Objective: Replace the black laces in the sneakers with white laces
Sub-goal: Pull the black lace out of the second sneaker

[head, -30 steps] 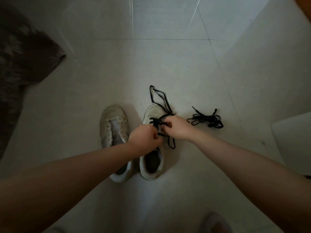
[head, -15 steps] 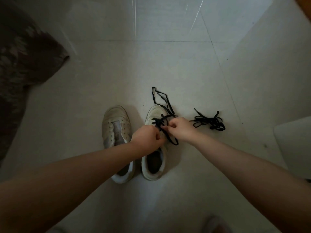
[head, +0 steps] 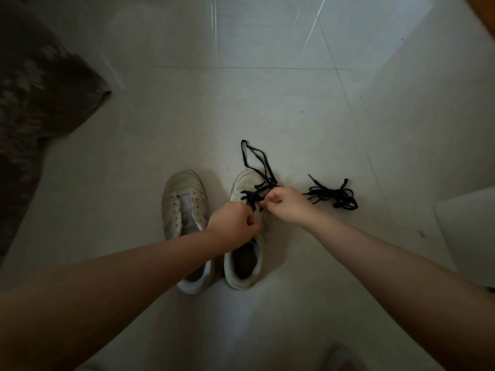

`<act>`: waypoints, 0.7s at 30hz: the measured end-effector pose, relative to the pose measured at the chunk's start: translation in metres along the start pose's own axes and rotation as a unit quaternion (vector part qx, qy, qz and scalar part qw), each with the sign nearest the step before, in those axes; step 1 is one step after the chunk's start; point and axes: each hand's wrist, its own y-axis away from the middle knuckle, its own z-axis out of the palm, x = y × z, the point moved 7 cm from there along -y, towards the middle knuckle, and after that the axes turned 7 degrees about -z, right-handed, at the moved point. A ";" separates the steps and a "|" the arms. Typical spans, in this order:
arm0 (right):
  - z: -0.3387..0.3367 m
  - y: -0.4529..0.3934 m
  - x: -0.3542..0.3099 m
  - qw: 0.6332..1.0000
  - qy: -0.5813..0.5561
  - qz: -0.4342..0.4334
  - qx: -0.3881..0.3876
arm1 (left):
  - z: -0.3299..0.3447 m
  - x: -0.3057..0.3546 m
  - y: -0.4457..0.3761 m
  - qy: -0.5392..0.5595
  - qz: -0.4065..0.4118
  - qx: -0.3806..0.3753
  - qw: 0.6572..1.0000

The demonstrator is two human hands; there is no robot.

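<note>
head: worn white leather right-hand sneaker (head: 245,236) on pale tiled floor (head: 267,103) | left hand (head: 235,223) and right hand (head: 284,206) pinch its black flat lace (head: 257,167) | advice: draw slack eyelet by eyelet, steadying the shoe

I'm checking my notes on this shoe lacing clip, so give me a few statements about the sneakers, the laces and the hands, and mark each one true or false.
1. The left sneaker has no lace in its eyelets. True.
2. A loose black lace lies bunched on the floor to the right of the right sneaker. True.
3. Both hands work at the left sneaker. False: the left hand and right hand are over the right sneaker, pinching its black lace.
4. A white lace is threaded through the right sneaker. False: only a black lace shows there.
5. The sneakers stand side by side, toes pointing away from the person. True.
</note>
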 end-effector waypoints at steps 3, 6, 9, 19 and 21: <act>0.000 -0.001 -0.003 0.999 -0.042 0.024 0.010 | 0.001 0.000 0.000 0.000 -0.002 -0.002 1.000; 0.003 -0.003 -0.002 0.999 0.017 0.047 -0.019 | 0.001 -0.001 0.000 -0.002 -0.004 -0.002 1.000; 0.005 -0.006 -0.001 0.998 -0.009 0.042 -0.039 | 0.002 -0.001 -0.001 0.001 -0.004 -0.005 1.000; -0.061 -0.009 0.025 0.983 0.025 0.025 0.180 | 0.002 -0.002 0.001 -0.007 0.004 -0.005 1.000; -0.066 -0.008 0.032 0.985 -0.013 0.042 0.164 | 0.003 -0.002 0.000 -0.004 0.004 -0.004 1.000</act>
